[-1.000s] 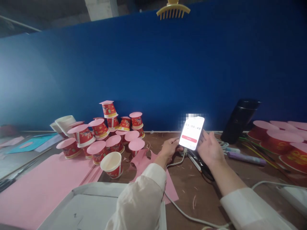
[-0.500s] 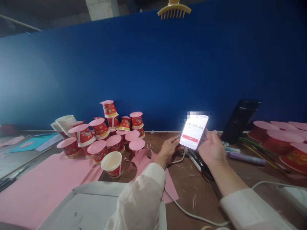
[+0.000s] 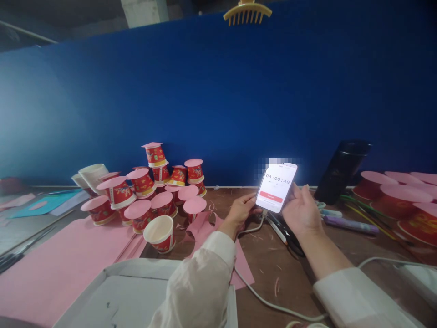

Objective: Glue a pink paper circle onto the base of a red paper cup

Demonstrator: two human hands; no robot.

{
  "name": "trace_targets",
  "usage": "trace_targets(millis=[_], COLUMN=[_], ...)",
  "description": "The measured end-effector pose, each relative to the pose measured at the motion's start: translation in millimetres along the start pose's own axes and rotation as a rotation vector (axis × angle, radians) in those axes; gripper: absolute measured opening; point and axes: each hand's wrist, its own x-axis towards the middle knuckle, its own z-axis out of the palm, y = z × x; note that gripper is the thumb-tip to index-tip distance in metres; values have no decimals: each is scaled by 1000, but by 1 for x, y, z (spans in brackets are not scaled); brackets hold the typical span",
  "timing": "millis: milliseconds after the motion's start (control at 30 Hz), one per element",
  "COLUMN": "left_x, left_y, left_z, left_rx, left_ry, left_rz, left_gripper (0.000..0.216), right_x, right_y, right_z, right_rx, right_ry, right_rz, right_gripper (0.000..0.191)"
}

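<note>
Pinching a phone right of center frame, the left hand is supporting it; the right hand is cupping its side, hold unclear. If snagged, the cable could be jerking it loose.

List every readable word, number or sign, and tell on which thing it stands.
"03:00:49": on the screen of the phone.
Lettering on its red button: too small to read.
Print on the red cups: too blurred to read.
Gold print on the red tubs: too blurred to read.
</note>
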Motion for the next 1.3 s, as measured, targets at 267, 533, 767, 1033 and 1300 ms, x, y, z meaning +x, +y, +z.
trace_targets(millis=[267,533,767,1033,1300], left_x=[0,-2,3,6,36], left_y=[0,2,2,2,18], left_z=[0,1,-1,1,2], left_rx=[2,41,145,220,377], left_ry=[-13,-12,67,107,133], left_rz=[9,-4,-23,-49,-206], left_gripper=[36,34,18,15,21], right_x=[2,4,8,16,20], right_y=[2,3,7,13,17], right_z=[-2,-6,-17,-26,-31], right_rx=[27,20,-29,-45,-23], right_ry=[-15,37,42,82,106], right_rz=[-10,30,164,258,281], right_gripper=[43,45,51,49,43])
